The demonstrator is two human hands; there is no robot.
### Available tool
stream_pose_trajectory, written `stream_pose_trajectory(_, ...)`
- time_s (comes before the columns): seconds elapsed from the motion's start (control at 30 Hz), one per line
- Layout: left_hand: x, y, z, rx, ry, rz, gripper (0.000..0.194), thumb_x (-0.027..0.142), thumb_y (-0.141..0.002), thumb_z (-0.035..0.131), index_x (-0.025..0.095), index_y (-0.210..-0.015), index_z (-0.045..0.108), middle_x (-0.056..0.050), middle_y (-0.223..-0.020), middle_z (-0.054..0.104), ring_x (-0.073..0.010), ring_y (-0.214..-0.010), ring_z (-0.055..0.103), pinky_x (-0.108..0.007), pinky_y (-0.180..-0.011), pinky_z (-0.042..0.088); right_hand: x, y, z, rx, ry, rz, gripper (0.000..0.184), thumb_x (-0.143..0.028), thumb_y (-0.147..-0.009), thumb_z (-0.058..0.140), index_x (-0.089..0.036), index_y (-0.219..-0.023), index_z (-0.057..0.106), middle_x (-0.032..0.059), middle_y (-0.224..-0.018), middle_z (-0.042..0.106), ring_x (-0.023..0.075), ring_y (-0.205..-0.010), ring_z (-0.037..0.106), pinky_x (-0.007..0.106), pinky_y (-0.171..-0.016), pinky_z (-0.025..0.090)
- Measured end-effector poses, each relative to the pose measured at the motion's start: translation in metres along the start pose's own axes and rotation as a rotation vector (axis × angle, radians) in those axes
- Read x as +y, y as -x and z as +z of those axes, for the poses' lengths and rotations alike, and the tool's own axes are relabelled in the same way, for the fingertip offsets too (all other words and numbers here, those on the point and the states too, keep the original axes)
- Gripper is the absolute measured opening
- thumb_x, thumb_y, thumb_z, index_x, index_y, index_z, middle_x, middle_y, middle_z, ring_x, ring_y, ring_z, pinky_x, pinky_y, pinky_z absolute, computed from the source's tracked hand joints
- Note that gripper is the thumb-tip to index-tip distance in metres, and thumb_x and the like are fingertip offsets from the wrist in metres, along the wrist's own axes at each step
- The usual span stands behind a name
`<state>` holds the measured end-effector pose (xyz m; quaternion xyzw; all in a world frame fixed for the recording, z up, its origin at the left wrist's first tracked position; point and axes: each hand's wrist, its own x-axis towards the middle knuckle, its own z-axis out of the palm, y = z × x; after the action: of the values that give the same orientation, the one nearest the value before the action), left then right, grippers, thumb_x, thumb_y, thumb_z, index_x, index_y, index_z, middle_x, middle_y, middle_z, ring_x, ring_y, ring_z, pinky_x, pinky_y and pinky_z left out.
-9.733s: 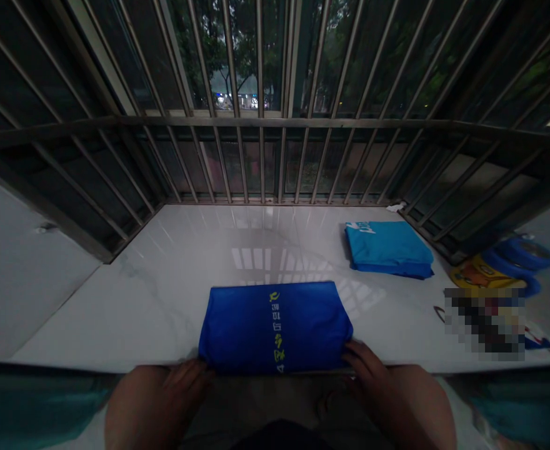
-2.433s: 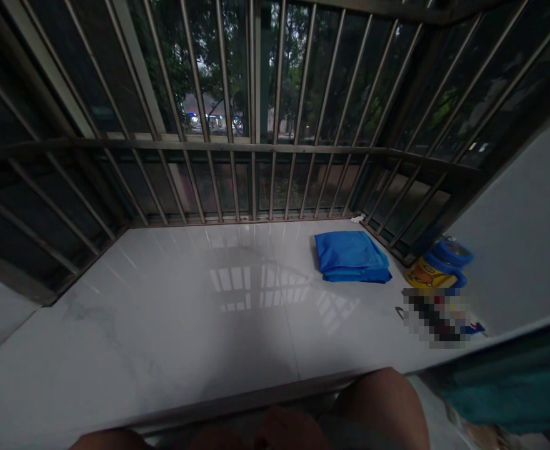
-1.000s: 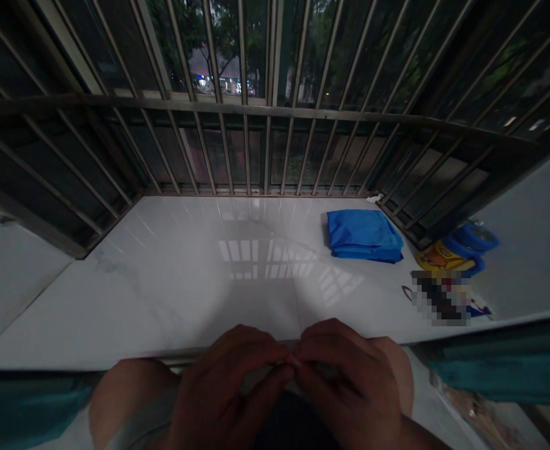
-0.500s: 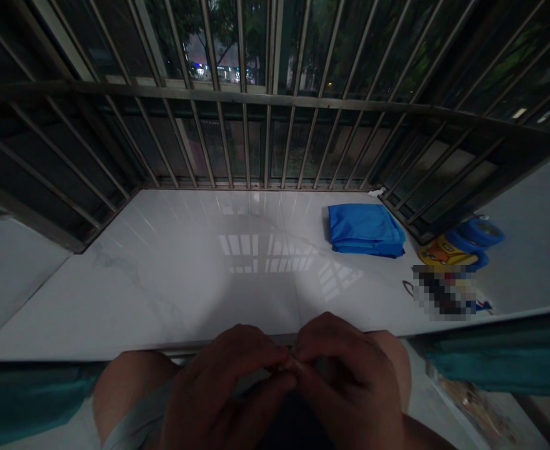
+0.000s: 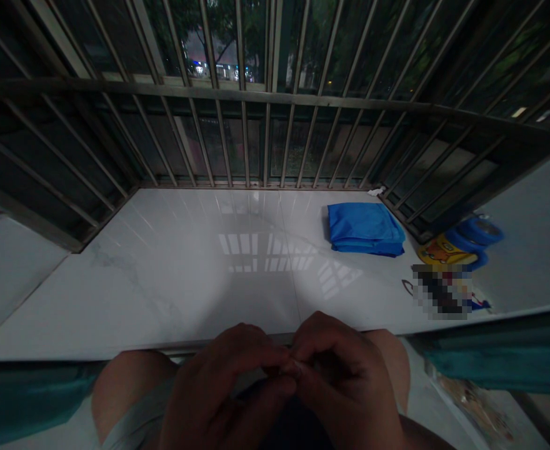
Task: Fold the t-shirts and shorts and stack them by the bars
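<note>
My left hand (image 5: 228, 387) and my right hand (image 5: 345, 375) meet above my lap, fingertips touching or nearly so. Thumb and forefinger of each are pinched together. Whatever sits between them, if anything, is too small and dark to make out. Beyond the hands lies the white marble-look sill (image 5: 162, 269), its front edge just past my fingers. A folded blue cloth (image 5: 366, 228) rests on it at the right, well away from both hands.
Metal window bars (image 5: 265, 137) enclose the sill's far side. At the right stand a blue and yellow cup-like container (image 5: 457, 244) and a blurred-out item (image 5: 444, 290). Teal curtains (image 5: 504, 353) hang at both sides. My bare knees (image 5: 129, 381) are below the sill edge.
The fingertips have shifted slightly against each other, and my right hand has moved a little to the left. The things on the sill stay where they were.
</note>
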<state>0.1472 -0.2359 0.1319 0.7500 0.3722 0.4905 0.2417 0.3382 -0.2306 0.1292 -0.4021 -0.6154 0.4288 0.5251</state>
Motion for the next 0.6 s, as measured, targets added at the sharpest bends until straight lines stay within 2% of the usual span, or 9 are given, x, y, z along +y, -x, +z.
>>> stream_pose_trajectory(0.13, -0.0001, -0.0012, 0.0013, -0.037, 0.075, 0.009, 0.016, 0.028, -0.107, 0.067, 0.031, -0.123, 0.066, 0.002, -0.093, 0.082, -0.0133, -0.080, 0.080, -0.021, -0.069, 0.065, 0.0035, 0.0027, -0.0005, -0.112, -0.158, 0.194, 0.026, -0.040, -0.093, 0.083, -0.023, -0.080, 0.068, -0.0021, -0.070, 0.067, 0.0120, -0.061, 0.065, 0.022, -0.055, 0.051)
stream_pose_trajectory(0.23, 0.0009, -0.0011, 0.0017, -0.026, 0.130, -0.024, 0.012, 0.026, -0.106, 0.068, 0.029, -0.118, 0.069, 0.001, -0.092, 0.083, -0.0142, -0.080, 0.081, -0.021, -0.068, 0.065, 0.0011, 0.0015, -0.0010, -0.127, -0.178, 0.298, 0.033, -0.044, -0.088, 0.086, -0.023, -0.075, 0.065, -0.0034, -0.066, 0.063, 0.0097, -0.056, 0.058, 0.020, -0.050, 0.045)
stream_pose_trajectory(0.47, -0.0003, -0.0006, 0.0012, -0.011, 0.170, -0.099, 0.009, 0.023, -0.103, 0.073, 0.028, -0.111, 0.073, 0.001, -0.090, 0.083, -0.0139, -0.077, 0.080, -0.021, -0.065, 0.065, -0.0008, -0.0005, -0.0011, -0.100, -0.132, 0.276, 0.036, -0.039, -0.082, 0.091, -0.021, -0.067, 0.063, -0.0040, -0.061, 0.062, 0.0081, -0.055, 0.052, 0.019, -0.049, 0.039)
stream_pose_trajectory(0.6, -0.0076, 0.0010, -0.0028, -0.075, 0.212, -0.059, 0.004, 0.030, -0.105, 0.072, 0.027, -0.108, 0.073, 0.001, -0.085, 0.080, -0.0138, -0.075, 0.078, -0.022, -0.065, 0.063, 0.0056, 0.0010, -0.0024, -0.196, -0.209, 0.396, 0.039, -0.045, -0.083, 0.090, -0.022, -0.071, 0.062, -0.0023, -0.067, 0.066, 0.0094, -0.059, 0.056, 0.020, -0.054, 0.042)
